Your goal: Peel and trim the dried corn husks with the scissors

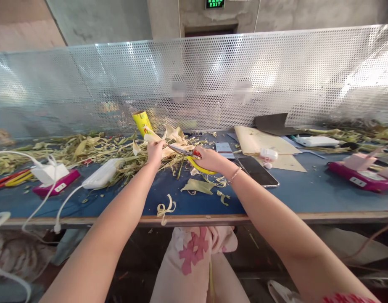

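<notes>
My left hand is closed on a pale dried corn husk, which sticks up past the fingers. My right hand grips scissors with yellow and red handles. Their blades point left, reaching close to the fingers of my left hand; whether they touch the husk is hard to see. Behind both hands lies a heap of husk strips, and larger pale husks rise from it. A cut husk piece and a curled strip lie nearer the table's front edge.
A yellow can-shaped tube stands tilted at the back. To the right are a phone, a card, brown paper and a purple power strip. On the left sit another power strip, a white power bank and cables.
</notes>
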The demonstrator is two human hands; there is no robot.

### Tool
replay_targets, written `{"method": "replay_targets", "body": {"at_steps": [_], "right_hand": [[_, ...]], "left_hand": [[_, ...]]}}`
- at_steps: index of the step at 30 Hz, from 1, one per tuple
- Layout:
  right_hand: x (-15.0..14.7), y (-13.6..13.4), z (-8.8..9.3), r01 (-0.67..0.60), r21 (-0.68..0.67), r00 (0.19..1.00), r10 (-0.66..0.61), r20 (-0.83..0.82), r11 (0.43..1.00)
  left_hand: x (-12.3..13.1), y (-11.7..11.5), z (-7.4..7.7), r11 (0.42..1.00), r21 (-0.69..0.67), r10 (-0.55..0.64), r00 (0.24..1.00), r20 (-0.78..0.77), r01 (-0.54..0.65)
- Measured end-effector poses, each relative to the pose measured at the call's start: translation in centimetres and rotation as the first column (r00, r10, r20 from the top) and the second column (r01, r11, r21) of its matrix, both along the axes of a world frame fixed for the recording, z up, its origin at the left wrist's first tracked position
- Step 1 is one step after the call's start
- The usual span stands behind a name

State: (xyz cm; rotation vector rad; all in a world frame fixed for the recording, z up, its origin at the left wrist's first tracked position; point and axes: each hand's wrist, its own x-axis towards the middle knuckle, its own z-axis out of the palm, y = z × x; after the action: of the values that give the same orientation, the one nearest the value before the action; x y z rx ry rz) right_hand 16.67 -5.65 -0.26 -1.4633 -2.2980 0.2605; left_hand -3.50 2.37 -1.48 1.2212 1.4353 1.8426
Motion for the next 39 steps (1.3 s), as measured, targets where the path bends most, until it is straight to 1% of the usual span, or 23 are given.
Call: {"method": "replay_targets", "body": {"at_steps": [8,14,18,22,26,29,32,36,38,39], "right_hand": [[0.0,1.0,-0.7,-0.021,0.023,0.999,0.020,0.036,1.000],[-0.2,0.4,0.0,-0.001,-0.001,0.997,0.001,0.083,1.000],[-0.2,0.1,0.4,-0.001,-0.017,0.997,0.003,0.079,1.000],[-0.2,0.0,0.6,0.004,-0.036,0.998,-0.002,0.064,0.999],[-0.3,-0.1,0.8,-0.011,-0.044,0.998,0.014,0.059,0.999],[-0.5,-0.1,0.7,-0.014,-0.050,0.998,0.017,0.062,0.999],[-0.5,0.1,0.5,0.018,-0.019,0.999,-0.018,0.040,1.000],[-0.3,0.6,-0.1,0.125,0.000,0.990,-0.125,0.063,0.992],[-0.1,1.0,-0.5,0.186,-0.015,0.979,-0.184,0.092,0.982],[0.0,1.2,-0.7,0.213,-0.026,0.972,-0.210,0.106,0.977]], "left_hand": [[0.2,-0.2,0.2,1.000,-0.011,-0.001,1.000,0.019,0.001],[0.2,-0.1,0.1,1.000,-0.006,-0.015,0.999,0.030,0.015],[0.2,-0.2,0.1,1.000,-0.003,-0.013,0.999,0.031,0.013],[0.2,-0.2,0.1,1.000,0.000,-0.010,0.999,0.036,0.010],[0.2,-0.3,0.2,0.999,-0.008,-0.031,0.998,0.054,0.031],[0.2,-0.5,0.4,1.000,-0.017,-0.012,0.997,0.072,0.013],[0.2,-0.7,0.5,1.000,-0.021,0.011,0.999,0.052,-0.010],[0.1,-0.6,0.3,1.000,-0.013,0.018,1.000,-0.021,-0.018],[0.2,-0.4,0.2,1.000,-0.003,0.000,1.000,-0.019,0.000],[0.3,-0.4,0.2,1.000,0.004,-0.030,1.000,0.002,0.030]]}}
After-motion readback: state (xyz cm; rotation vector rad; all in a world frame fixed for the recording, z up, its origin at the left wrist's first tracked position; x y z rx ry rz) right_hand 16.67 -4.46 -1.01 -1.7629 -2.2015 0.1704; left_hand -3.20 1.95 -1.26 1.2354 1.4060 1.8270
